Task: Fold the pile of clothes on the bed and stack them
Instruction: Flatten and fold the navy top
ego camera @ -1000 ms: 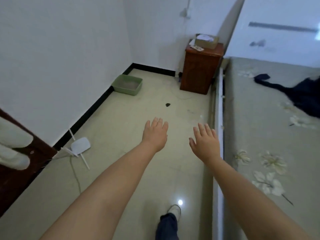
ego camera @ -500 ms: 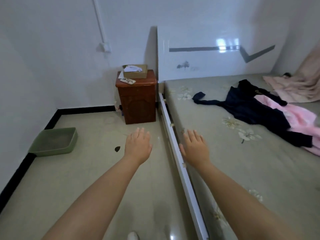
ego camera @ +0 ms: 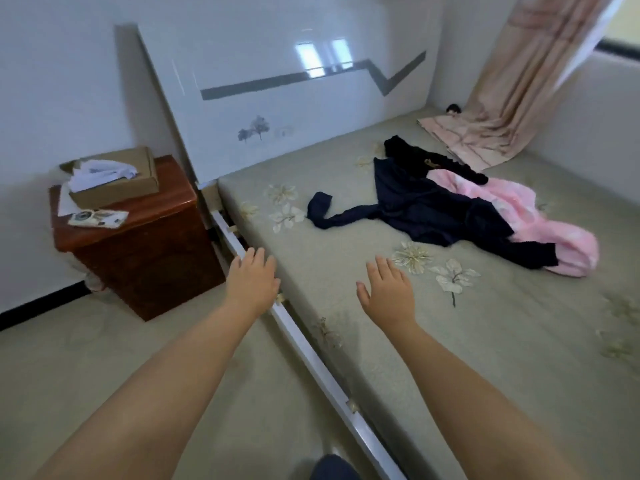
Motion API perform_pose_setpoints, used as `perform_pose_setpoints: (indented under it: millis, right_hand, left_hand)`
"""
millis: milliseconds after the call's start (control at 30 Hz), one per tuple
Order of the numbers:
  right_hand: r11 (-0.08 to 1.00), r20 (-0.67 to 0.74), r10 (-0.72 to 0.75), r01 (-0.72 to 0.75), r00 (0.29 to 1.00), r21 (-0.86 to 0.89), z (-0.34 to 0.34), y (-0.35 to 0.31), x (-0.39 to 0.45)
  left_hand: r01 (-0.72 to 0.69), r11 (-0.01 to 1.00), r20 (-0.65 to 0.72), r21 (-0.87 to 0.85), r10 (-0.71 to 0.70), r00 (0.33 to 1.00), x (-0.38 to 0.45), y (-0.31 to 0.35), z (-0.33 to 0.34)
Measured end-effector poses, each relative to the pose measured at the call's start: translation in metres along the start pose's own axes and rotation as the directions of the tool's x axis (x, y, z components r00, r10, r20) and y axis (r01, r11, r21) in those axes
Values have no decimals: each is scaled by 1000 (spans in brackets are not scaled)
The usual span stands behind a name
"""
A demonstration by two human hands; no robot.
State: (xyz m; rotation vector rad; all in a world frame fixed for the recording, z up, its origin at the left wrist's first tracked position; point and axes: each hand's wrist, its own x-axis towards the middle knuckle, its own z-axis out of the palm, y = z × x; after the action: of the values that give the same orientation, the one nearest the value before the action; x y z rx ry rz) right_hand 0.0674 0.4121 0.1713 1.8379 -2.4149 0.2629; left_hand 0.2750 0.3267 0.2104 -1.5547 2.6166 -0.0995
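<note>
A loose pile of clothes lies on the bed (ego camera: pixel 346 292), to the right of its middle. A dark navy garment (ego camera: pixel 426 209) is spread out, one sleeve trailing left. Behind it lies a black garment (ego camera: pixel 419 157), and a pink garment (ego camera: pixel 540 220) is bunched partly under the navy one. My left hand (ego camera: pixel 252 282) hovers over the bed's white side rail, fingers straight, holding nothing. Out over the mattress, my right hand (ego camera: pixel 388 292) is stretched with fingers spread and empty, well short of the clothes.
A brown nightstand (ego camera: pixel 138 244) stands left of the bed, carrying a cardboard box (ego camera: pixel 114 181) with white cloth and a flat patterned item (ego camera: pixel 98 218). The white headboard (ego camera: pixel 287 98) backs the bed. A pink curtain (ego camera: pixel 502 109) drapes onto the far right corner.
The view has swung right from the floor onto the bed, bringing the clothes pile fully into sight. Both hands have stayed stretched out and empty, the right now over the mattress.
</note>
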Motion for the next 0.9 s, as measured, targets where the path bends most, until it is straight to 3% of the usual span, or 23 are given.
perform_pose_setpoints:
  millis: [167,300,433,700,833,900]
  right_hand:
    - [965,31,262,-261,965,-34,45,61,61]
    - [889,99,456,-458,885,1,72,106,122]
    - [804,167,583,-595,795,24,93,129,171]
    - [656,277,727,-755,628,-10,172,148,248]
    - [603,299,771,-795,562,-62,220,150,282]
    - [565,307,796,-822,521,-69,245,156,298]
  left_hand:
    - [-283,959,-30,-8,283,959,131,28,20]
    - [-412,910,80,36,409,909,228,52,36]
    - [-552,833,13,44,552,834,318,59,56]
    - [-703,708,60,-64,706,706,480,78,152]
    - [-675,722,256,-153,688,679,545,107,205]
    - [-682,707,283,-187,703,652,570,118,237]
